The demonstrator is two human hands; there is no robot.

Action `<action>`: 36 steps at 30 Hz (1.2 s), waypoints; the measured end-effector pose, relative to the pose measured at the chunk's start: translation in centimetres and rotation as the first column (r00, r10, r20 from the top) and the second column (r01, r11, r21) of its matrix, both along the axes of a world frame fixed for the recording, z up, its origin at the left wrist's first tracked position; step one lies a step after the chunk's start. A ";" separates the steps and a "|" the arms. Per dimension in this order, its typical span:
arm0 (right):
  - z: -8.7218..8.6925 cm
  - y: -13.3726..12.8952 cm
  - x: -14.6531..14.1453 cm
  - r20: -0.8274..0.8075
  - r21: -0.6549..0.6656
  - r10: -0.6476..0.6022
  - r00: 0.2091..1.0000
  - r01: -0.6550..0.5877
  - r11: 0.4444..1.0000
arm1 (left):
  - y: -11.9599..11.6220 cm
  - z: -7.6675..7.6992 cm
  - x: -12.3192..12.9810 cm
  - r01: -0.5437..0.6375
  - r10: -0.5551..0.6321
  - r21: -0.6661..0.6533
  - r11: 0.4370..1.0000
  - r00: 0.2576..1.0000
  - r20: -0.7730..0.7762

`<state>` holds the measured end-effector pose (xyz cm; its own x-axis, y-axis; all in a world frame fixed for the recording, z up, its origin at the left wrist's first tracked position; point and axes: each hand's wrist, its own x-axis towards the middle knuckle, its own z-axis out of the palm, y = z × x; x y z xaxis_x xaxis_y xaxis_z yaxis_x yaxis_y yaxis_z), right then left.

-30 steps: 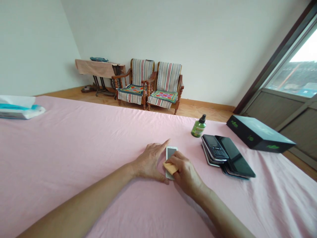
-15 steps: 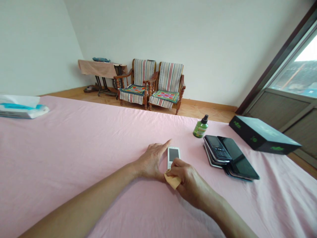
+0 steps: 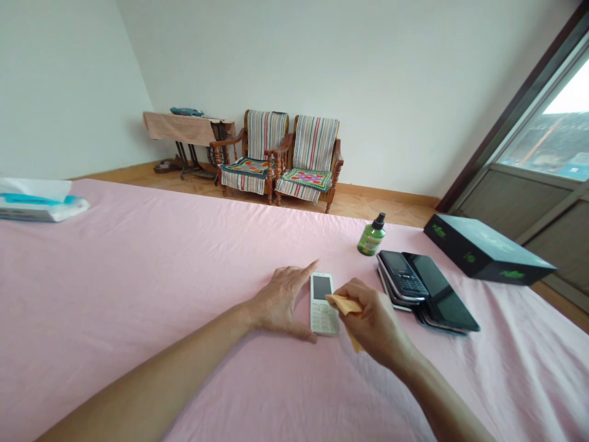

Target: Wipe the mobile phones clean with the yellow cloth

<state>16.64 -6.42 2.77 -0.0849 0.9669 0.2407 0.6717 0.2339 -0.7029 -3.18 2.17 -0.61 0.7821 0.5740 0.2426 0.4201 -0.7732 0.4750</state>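
Observation:
A white keypad phone (image 3: pixel 324 319) lies face up on the pink sheet, its dark screen and keys showing. My left hand (image 3: pixel 283 301) rests along the phone's left side, thumb near the lower corner and forefinger stretched past the top, with the fingers spread. Pinched in my right hand (image 3: pixel 372 319) is a folded yellow cloth (image 3: pixel 345 304), at the right edge of the phone. Part of the cloth hangs down below the fingers.
A green spray bottle (image 3: pixel 372 236) stands beyond the phone. To its right are stacked phones (image 3: pixel 405 279), a dark tablet (image 3: pixel 444 294) on a pile, and a black box (image 3: pixel 488 248). A tissue pack (image 3: pixel 41 205) lies far left. Two wooden chairs (image 3: pixel 306 159) stand past the sheet's edge.
My right hand has moved with the cloth from the phone's lower end up and right to its right edge, uncovering the keypad. My left hand stays about where it was.

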 end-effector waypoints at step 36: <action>-0.9 0.7 1.0 -0.221 -0.208 0.096 0.971 -0.143 0.968 | -0.1 0.2 -0.2 0.024 -0.024 0.013 1.000 0.999 -0.026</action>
